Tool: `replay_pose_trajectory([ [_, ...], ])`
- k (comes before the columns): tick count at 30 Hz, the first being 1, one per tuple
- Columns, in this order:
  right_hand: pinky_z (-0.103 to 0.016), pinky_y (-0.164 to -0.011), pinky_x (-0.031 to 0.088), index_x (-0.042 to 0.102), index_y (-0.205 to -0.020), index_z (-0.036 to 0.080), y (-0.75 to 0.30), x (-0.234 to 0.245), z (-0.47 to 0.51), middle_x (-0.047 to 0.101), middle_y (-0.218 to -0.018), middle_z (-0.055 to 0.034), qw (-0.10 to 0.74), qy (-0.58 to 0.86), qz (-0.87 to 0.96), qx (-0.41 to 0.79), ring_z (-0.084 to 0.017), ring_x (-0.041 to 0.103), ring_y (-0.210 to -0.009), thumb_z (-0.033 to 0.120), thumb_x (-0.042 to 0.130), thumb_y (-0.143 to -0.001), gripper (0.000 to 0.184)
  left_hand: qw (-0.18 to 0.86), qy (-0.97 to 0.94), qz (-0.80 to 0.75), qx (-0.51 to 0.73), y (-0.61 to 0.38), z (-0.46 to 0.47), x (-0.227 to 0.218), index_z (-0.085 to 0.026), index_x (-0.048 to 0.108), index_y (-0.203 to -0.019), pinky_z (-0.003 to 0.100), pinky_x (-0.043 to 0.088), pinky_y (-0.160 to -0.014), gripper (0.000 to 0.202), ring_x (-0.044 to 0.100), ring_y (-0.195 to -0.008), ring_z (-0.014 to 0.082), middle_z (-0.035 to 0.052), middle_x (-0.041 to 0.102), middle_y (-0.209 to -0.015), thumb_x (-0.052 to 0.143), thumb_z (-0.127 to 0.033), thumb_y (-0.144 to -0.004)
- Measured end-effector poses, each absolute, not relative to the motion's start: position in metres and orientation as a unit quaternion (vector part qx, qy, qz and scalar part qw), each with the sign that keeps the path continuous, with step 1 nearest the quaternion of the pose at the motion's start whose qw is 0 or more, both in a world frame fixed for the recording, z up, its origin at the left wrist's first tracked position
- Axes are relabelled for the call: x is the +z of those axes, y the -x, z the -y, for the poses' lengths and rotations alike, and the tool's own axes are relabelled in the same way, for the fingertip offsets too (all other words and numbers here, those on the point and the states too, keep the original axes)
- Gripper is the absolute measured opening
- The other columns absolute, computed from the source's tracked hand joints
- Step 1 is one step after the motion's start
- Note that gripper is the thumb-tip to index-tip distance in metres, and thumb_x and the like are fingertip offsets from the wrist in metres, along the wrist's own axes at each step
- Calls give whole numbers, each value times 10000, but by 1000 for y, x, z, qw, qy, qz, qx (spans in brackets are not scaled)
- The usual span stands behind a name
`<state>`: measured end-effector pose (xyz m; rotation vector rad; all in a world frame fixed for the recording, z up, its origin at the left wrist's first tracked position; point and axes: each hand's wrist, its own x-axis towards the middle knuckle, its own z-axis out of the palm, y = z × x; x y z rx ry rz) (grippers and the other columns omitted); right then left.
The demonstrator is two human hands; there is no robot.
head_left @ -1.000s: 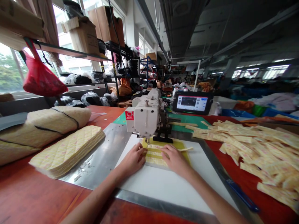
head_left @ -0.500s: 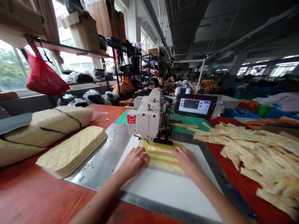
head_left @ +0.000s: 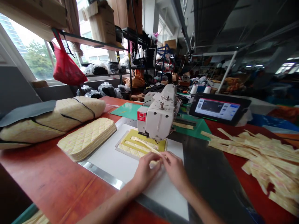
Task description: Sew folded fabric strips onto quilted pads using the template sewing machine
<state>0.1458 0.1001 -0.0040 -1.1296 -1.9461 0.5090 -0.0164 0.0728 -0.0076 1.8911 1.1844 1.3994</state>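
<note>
My left hand and my right hand meet on the white board in front of the white sewing machine. Both pinch the near end of a thin yellow quilted strip that runs up toward the needle. The strip lies over a yellow template frame holding quilted fabric beneath the machine head. Fingers of both hands are curled closed on the strip.
A stack of quilted yellow pads and a tied bundle sit at the left. Several loose yellow strips are heaped at the right. A control screen stands behind the machine. A red bag hangs by the window.
The view has swung to the right. My hands have left the template, where they lay flat, drawn back together toward me and pinched a strip.
</note>
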Motion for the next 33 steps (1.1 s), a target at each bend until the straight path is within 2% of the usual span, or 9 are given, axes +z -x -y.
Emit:
replay_pose_trajectory([
  [3,-376,-877,611,743,-1164,226,-142,-5,-95,792,-1113,-100,430,448,717,317,-280,765,-1002,369,512,-1004,315,231,-673,-435,552,18,-69,-2,-201,734,-990,297,585,-817,115,712,-867,181,55,752,-954,719,-295,-927],
  [7,-438,-1029,583,716,-1313,228,-145,-7,-86,697,-1358,-107,460,418,623,475,-307,668,-1259,486,585,-965,453,198,-672,-445,558,20,-65,6,-206,746,-944,310,598,-809,196,724,-862,197,65,756,-934,760,-398,-907],
  [12,-450,-1097,538,695,-1346,269,-149,4,-74,614,-1469,-90,450,383,556,584,-303,590,-1358,602,655,-922,541,150,-704,-422,551,23,-64,6,-217,750,-967,310,612,-840,118,745,-914,202,76,764,-1004,742,-328,-928],
  [14,-458,-1143,494,674,-1373,275,-149,7,-72,610,-1476,-88,448,381,560,583,-294,571,-1379,621,644,-928,564,137,-707,-428,547,24,-64,4,-219,746,-964,312,617,-843,91,746,-918,201,76,760,-1019,726,-303,-937],
  [17,-480,-1164,469,668,-1378,253,-148,5,-74,659,-1417,-111,449,384,576,565,-294,619,-1326,634,628,-936,585,157,-700,-448,533,25,-63,5,-218,759,-954,323,622,-858,108,746,-924,207,81,760,-1026,689,-299,-956],
  [20,-476,-1105,527,710,-1294,220,-146,2,-80,719,-1318,-132,464,386,566,562,-300,686,-1229,612,675,-913,547,253,-657,-453,547,24,-64,8,-207,780,-903,304,637,-835,181,748,-914,205,84,763,-1006,680,-346,-962],
  [23,-459,-1040,574,756,-1159,199,-143,1,-86,771,-1194,-134,484,391,552,555,-304,730,-1135,564,775,-843,483,367,-582,-447,571,23,-68,6,-195,788,-905,290,648,-823,250,744,-994,225,96,766,-1059,711,-430,-937],
  [29,-422,-908,634,779,-1014,185,-140,-7,-100,800,-1070,-115,504,414,541,531,-290,771,-974,528,858,-743,444,410,-572,-436,561,23,-75,-5,-208,810,-978,365,611,-963,316,714,-1121,263,117,757,-1174,699,-501,-936],
  [33,-394,-881,634,749,-1040,179,-143,-17,-106,795,-1062,-113,502,425,576,486,-278,767,-963,518,823,-795,424,442,-570,-431,543,21,-76,-4,-218,804,-1032,415,553,-1075,299,688,-1186,266,110,736,-1236,684,-479,-951],
])
